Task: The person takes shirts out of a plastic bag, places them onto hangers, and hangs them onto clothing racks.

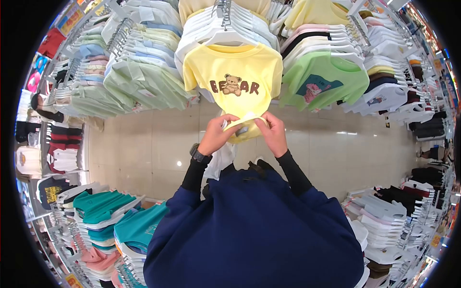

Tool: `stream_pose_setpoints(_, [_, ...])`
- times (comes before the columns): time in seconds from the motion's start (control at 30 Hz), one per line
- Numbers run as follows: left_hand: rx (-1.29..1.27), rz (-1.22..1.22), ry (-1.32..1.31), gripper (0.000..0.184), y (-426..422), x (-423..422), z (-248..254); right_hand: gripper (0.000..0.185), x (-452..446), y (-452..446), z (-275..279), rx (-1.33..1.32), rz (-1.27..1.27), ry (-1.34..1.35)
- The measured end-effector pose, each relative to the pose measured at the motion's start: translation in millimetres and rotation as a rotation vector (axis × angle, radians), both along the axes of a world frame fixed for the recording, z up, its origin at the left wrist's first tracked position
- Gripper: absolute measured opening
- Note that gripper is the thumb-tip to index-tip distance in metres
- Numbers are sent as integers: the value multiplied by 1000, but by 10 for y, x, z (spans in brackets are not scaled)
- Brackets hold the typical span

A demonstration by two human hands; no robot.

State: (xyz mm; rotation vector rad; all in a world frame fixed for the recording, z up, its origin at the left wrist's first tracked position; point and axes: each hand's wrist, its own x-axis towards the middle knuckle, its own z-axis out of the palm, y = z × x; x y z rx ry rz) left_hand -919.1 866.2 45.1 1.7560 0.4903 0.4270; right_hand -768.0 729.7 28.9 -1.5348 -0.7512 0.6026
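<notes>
A yellow T-shirt (235,62) with a bear print and brown letters hangs from a white hanger (230,36) at the front of the rack. My left hand (217,136) pinches the shirt's lower hem, with thumb and fingers closed on the cloth. On the other side, my right hand (273,136) grips the same hem. Between my hands the hem is turned up, and a small greyish label (242,130) shows on the inside. White cloth (222,161) hangs below my left hand; what it belongs to is partly hidden.
Pale green shirts (144,86) hang left of the yellow one, and a bright green T-shirt (321,79) hangs to the right. Teal shirts (103,206) are racked at the lower left, grey and white shirts (379,206) at the lower right. A tiled floor (144,149) lies between the racks.
</notes>
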Motion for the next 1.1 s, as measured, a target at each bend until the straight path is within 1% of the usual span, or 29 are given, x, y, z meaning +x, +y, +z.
stream_pose_setpoints(0.07, [-86, -57, -32, 14, 14, -42, -6, 25, -20, -9, 56, 5, 22, 19])
stream_pose_setpoints(0.17, [-334, -98, 69, 24, -11, -145, 116, 25, -37, -17, 122, 19, 91, 101])
stream_pose_setpoints(0.27, [-410, -132, 19, 29, -15, -186, 97, 25, -33, -25, 145, 33, 142, 132])
stream_pose_setpoints(0.37, [-417, -123, 31, 29, -12, -220, 35, 25, -38, -40, 169, 4, 170, 168])
stream_pose_setpoints(0.47, [-459, -76, 10, 27, -70, -234, 86, 25, -87, -36, 203, 16, 181, 217])
stream_pose_setpoints(0.57, [-263, -144, 64, 19, -77, -260, 127, 23, -114, -38, 264, 60, 153, 274])
stream_pose_setpoints(0.6, [-153, -95, 39, 17, -95, -255, 100, 22, -115, -42, 286, 95, 124, 315])
stream_pose_setpoints(0.67, [69, 11, -13, 14, -151, -212, -25, 21, -101, -48, 364, 162, 86, 407])
stream_pose_setpoints(0.77, [114, 289, -9, 14, -235, -165, -343, 19, -103, -101, 572, 221, 85, 539])
stream_pose_setpoints(0.87, [208, 483, 15, 16, -232, -81, -676, 13, -119, -169, 681, 302, 78, 690])
stream_pose_setpoints(0.9, [208, 509, 70, 17, -209, -85, -798, 15, -132, -189, 782, 324, 51, 733])
stream_pose_setpoints(0.97, [206, 558, 178, 18, -147, -134, -1052, 27, -142, -242, 1037, 369, -6, 814])
stream_pose_setpoints(1.07, [177, 654, 203, 18, -81, -267, -1479, 45, -17, -403, 1170, 474, -42, 996])
stream_pose_setpoints(1.1, [163, 661, 171, 18, -30, -336, -1748, 49, 91, -465, 1068, 528, -67, 995])
